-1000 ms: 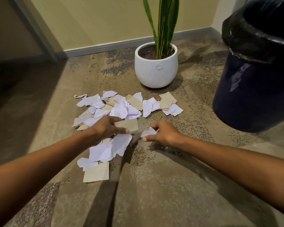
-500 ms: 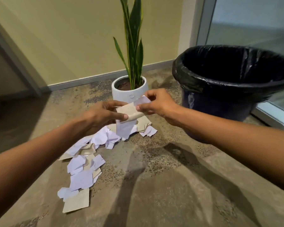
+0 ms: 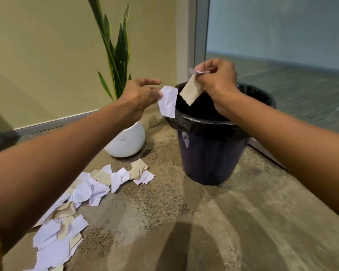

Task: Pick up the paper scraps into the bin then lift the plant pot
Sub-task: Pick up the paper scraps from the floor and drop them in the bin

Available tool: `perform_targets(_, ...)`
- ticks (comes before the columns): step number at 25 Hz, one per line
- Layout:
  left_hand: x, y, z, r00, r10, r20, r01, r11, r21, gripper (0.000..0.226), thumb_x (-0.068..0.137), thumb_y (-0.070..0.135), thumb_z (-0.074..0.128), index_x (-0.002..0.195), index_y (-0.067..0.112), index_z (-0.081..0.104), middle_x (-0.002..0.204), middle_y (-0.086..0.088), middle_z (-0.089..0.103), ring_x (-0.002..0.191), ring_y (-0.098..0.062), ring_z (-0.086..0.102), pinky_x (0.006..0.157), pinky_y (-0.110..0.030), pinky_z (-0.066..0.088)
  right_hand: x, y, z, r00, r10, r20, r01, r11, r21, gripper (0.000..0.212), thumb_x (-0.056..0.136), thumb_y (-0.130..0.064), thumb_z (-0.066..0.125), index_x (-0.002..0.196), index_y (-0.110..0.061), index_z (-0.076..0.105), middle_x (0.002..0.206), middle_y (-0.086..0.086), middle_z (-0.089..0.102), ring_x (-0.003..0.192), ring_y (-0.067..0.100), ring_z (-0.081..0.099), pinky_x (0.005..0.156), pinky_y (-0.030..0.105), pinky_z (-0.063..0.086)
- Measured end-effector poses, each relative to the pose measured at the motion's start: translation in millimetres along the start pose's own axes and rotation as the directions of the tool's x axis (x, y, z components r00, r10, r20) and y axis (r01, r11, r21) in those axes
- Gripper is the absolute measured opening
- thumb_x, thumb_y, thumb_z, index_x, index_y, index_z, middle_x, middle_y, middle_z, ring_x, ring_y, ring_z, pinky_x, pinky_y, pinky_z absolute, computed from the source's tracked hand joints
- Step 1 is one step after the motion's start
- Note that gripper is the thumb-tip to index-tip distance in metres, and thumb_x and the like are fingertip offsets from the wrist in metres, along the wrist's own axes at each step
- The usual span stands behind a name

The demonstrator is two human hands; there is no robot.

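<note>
Right hand (image 3: 216, 78) pinches a tan scrap (image 3: 191, 92) plus a small white bit, hanging over the bin (image 3: 209, 153) mouth. Left hand (image 3: 140, 93) w/ index finger out straight, pinches a white scrap (image 3: 167, 101) at the bin's near rim, only partly over the opening. Risk: let go there & the light paper prob drifts outside onto the floor. Scrap pile (image 3: 82, 194) lies on floor; plant pot (image 3: 127, 142) beside bin, not lifted yet.
</note>
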State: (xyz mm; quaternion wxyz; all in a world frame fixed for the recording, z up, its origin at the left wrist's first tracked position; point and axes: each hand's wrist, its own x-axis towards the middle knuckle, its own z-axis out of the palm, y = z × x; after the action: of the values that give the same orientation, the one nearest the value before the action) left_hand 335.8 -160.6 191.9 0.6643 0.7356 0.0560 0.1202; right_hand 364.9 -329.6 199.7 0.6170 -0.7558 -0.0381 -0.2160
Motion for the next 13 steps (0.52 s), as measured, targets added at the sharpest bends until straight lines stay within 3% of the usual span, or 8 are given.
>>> perform_targets(4,-0.8,0.5,45.5,1.0,0.009,0.005,-0.009,1.0,0.024,0.038,0.082,-0.01,0.058,0.115,0.007,0.06,0.084,-0.005,0.059,0.077,-0.014,0.058,0.073,-0.027,0.052,2.3,27.4,-13.5,0.998,0.057,0.006,-0.055,0.986,-0.16,0.011,0.077,-0.007,0.069,0.077,-0.018,0.07,0.067,-0.008,0.06,0.076,0.013,0.061,0.072,0.027,0.051)
perform_targets(9,-4.8,0.7,62.7,0.998,0.022,0.057,-0.022,1.0,-0.006,0.036,0.087,-0.007,0.05,0.119,0.009,0.057,0.08,-0.005,0.055,0.082,-0.019,0.053,0.087,-0.034,0.049,-0.4,32.4,-15.2,0.987,0.083,0.135,-0.032,0.939,-0.341,0.022,0.077,-0.002,0.068,0.077,-0.025,0.068,0.073,-0.009,0.057,0.083,0.012,0.06,0.078,0.024,0.051)
perform_targets(13,-10.0,0.0,41.9,0.994,0.076,0.073,-0.081,0.995,0.058,0.036,0.087,-0.008,0.048,0.117,0.009,0.058,0.089,-0.004,0.055,0.091,-0.02,0.055,0.091,-0.036,0.052,-11.3,25.3,-10.4,0.985,-0.008,0.173,0.069,0.934,-0.352,0.026,0.08,-0.002,0.062,0.075,-0.027,0.068,0.071,-0.011,0.057,0.078,0.007,0.058,0.073,0.02,0.047)
